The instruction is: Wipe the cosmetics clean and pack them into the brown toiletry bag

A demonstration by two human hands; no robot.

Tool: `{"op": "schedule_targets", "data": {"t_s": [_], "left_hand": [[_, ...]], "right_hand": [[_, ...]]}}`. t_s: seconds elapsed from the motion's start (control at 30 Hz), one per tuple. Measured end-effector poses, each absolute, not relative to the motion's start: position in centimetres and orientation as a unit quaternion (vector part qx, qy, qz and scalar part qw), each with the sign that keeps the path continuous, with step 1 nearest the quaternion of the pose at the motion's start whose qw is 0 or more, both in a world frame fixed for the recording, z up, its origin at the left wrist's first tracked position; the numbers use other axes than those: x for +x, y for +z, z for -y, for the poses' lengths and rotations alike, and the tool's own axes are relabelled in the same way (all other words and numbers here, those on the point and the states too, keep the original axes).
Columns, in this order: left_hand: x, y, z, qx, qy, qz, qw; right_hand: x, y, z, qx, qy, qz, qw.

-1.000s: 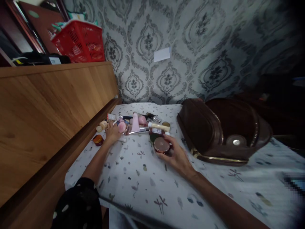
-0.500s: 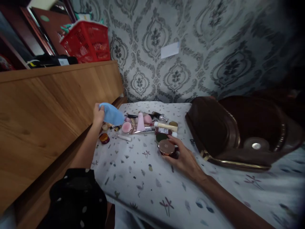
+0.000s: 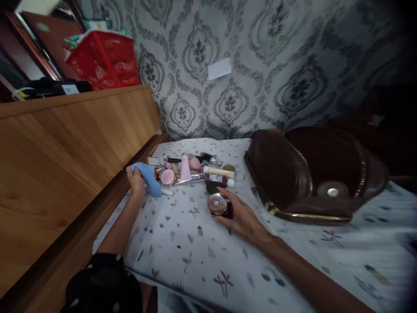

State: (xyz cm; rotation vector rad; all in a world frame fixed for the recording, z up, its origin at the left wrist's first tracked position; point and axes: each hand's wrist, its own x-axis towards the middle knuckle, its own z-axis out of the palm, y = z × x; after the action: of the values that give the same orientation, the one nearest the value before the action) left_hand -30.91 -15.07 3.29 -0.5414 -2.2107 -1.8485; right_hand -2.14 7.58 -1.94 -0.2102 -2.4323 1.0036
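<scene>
My left hand is closed on a light blue cloth, which hangs over the left end of a spread of cosmetics. My right hand has its thumb and fingers around a round, shiny brown compact at the near edge of the spread. Just beyond the compact lie a dark red bottle with a white cap and a cream-coloured tube. A pink tube, a round pink jar and a slim white stick lie between my hands.
A large dark brown handbag lies on the patterned white sheet to the right. Along the left runs a wooden cabinet, with a red basket on top. Patterned wallpaper closes off the back.
My left hand has lowered the blue cloth toward the sheet, over where the small amber jar stood. The compact in my right hand has tilted, and its top now catches the light.
</scene>
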Motion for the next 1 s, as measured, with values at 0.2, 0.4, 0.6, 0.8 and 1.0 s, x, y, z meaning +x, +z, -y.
{"op": "schedule_targets", "data": {"t_s": [0.2, 0.4, 0.6, 0.8, 1.0], "left_hand": [[-25.8, 1.4, 14.4, -0.338, -0.535, 0.775, -0.006], [-22.4, 4.4, 12.3, -0.377, -0.509, 0.769, 0.086], [-14.5, 3.9, 8.3, -0.57, -0.436, 0.693, 0.07], [-12.1, 0.7, 7.0, -0.628, -0.295, 0.713, 0.105], [-14.1, 0.9, 7.2, -0.549, -0.355, 0.756, -0.029]], "right_hand": [[-2.2, -1.5, -7.5, -0.106, 0.412, 0.876, 0.228], [-2.4, -1.6, -7.7, -0.098, 0.45, 0.858, 0.226], [-2.4, -2.5, -7.8, -0.007, 0.4, 0.875, 0.273], [-1.9, -2.6, -7.3, 0.054, 0.353, 0.877, 0.322], [-2.1, -2.4, -7.0, 0.036, 0.352, 0.885, 0.302]]}}
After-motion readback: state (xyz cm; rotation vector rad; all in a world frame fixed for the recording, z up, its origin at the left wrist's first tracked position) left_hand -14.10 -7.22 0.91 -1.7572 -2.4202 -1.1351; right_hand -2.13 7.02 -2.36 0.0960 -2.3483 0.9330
